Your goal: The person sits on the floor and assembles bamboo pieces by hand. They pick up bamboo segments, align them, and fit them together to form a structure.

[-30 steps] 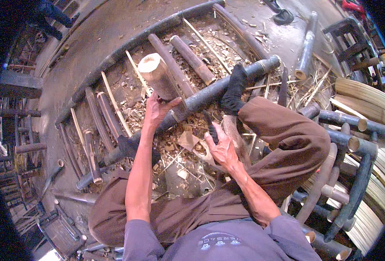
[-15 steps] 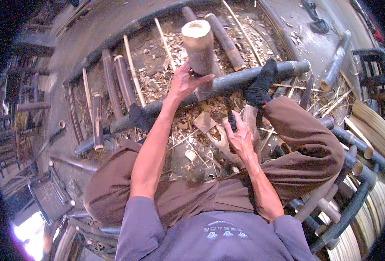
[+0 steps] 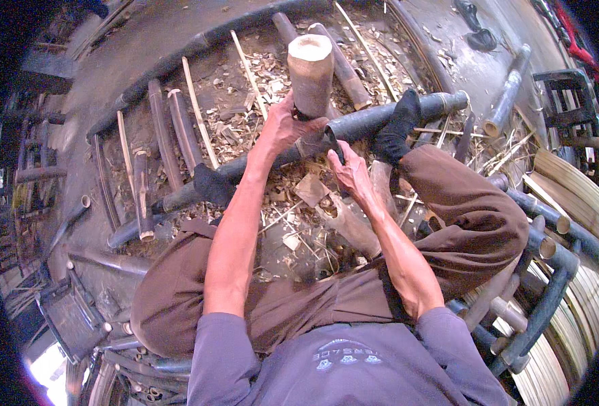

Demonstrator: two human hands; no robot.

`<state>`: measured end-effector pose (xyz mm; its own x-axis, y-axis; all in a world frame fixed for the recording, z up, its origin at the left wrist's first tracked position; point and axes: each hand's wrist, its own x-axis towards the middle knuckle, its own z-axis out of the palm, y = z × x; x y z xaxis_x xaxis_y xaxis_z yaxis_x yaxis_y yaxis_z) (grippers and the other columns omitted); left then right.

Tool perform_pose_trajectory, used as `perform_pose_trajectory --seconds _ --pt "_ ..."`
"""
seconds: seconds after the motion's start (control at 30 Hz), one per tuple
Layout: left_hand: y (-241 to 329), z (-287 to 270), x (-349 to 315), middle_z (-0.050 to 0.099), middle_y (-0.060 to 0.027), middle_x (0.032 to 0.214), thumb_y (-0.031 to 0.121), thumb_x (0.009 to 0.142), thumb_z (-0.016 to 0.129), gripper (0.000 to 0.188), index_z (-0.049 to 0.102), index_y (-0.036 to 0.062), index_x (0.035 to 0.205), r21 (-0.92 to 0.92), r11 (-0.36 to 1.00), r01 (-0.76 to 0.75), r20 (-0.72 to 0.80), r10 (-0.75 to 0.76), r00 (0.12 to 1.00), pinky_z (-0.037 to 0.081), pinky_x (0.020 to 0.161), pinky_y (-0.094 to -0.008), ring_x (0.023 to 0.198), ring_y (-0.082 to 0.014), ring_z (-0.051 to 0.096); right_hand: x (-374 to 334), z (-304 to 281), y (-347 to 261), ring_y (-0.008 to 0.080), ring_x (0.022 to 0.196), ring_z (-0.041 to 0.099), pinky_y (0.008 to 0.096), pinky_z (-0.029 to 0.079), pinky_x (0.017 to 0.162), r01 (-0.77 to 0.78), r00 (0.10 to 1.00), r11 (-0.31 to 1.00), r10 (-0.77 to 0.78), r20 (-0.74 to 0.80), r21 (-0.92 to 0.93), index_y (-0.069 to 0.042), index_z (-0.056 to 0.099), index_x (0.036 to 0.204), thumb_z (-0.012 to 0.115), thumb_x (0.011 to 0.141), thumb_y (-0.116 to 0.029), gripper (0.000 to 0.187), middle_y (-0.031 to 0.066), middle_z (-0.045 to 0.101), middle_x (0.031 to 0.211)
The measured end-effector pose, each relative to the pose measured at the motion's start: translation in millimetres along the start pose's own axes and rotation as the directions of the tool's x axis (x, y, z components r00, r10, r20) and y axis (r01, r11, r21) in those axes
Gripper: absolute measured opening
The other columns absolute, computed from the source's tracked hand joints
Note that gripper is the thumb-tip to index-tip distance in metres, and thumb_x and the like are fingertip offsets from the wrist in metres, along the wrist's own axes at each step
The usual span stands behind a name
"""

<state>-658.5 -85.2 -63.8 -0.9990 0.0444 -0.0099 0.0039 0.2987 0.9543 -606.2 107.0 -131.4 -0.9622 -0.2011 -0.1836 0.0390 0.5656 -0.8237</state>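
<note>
My left hand is wrapped round the lower part of a thick bamboo section, with its pale end facing up. Beneath it runs a long dark bamboo pole, crossing between my feet. My right hand is closed on what looks like a dark knife, its blade near the foot of the bamboo section. Whether the blade touches the bamboo I cannot tell. Below my hands lie a squarish brown piece and a loose bamboo length.
Bamboo chips cover the ground ahead. My black-socked feet rest by the pole. Thin pale strips and dark lengths lie beyond. A bamboo frame and a bundle of pale slats stand at right.
My right hand has moved up and left with the knife, from above the loose bamboo to the foot of the upright section. My left hand keeps its hold.
</note>
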Motion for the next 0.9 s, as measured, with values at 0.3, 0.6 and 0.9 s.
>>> perform_pose_trajectory --seconds 0.3,0.6,0.9 --pt "2 -5 -2 0.065 -0.0073 0.116 0.013 0.073 0.084 0.067 0.051 0.0058 0.13 0.067 0.997 -0.032 -0.041 0.035 0.999 0.049 0.092 -0.0315 0.104 -0.0138 0.06 -48 19 29 0.0486 0.083 0.062 0.0584 0.049 0.071 0.002 0.996 0.969 0.021 0.088 -0.247 -0.004 0.056 0.109 0.055 0.09 -0.029 0.032 0.0306 0.064 0.09" --pt "0 -4 2 0.064 -0.0094 0.119 0.02 0.072 0.084 0.073 0.047 0.0041 0.133 -0.016 0.999 -0.032 0.011 0.032 0.999 0.047 0.094 -0.0333 0.106 -0.0173 0.06 -9 45 -31 0.0494 0.084 0.061 0.0576 0.049 0.071 -0.055 0.985 0.951 0.101 0.138 -0.305 -0.004 0.049 0.109 0.054 0.092 -0.03 0.032 0.0296 0.064 0.09" --pt "-45 -11 20 0.063 -0.0168 0.111 0.04 0.08 0.077 0.067 0.05 -0.004 0.122 -0.192 0.981 -0.019 -0.53 -0.088 0.843 0.048 0.089 -0.036 0.099 -0.0216 0.061 -95 -36 -55 0.042 0.088 0.063 0.0459 0.049 0.076 -0.14 0.98 0.986 0.15 0.132 -0.085 -0.007 0.049 0.128 0.052 0.095 -0.032 0.041 0.0264 0.063 0.093"
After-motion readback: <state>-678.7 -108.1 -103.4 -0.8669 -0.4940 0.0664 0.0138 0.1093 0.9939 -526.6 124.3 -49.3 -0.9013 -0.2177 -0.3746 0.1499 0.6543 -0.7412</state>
